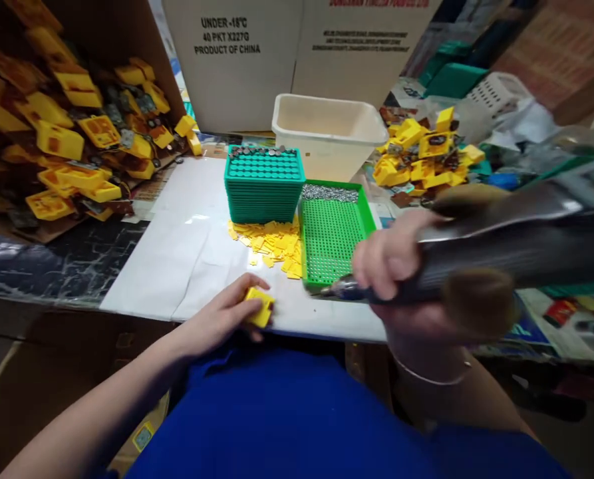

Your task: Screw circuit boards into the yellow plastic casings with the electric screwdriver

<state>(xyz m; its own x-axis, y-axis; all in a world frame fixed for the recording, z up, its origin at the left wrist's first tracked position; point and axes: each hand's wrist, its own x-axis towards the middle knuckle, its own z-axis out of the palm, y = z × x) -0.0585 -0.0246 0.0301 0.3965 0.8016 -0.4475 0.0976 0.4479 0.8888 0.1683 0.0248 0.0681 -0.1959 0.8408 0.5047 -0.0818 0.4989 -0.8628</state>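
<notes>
My left hand (231, 309) grips a small yellow plastic casing (260, 307) at the front edge of the white work surface. In my right hand (391, 266) is a dark power screwdriver (476, 246), blurred by motion, its tip pointing left above the front corner of a green perforated tray (334, 236). Small silvery screws (329, 193) are heaped at the far end of that tray. Left of it lie many flat yellow plastic pieces (271, 246), in front of a stack of teal trays (264, 193) with small round metal parts on top.
A cardboard box (161, 40) full of yellow casings stands on the left. Behind the trays are an off-white plastic bin (326, 133) and a large printed carton (247, 80). More yellow assemblies (421, 153) are piled at the right.
</notes>
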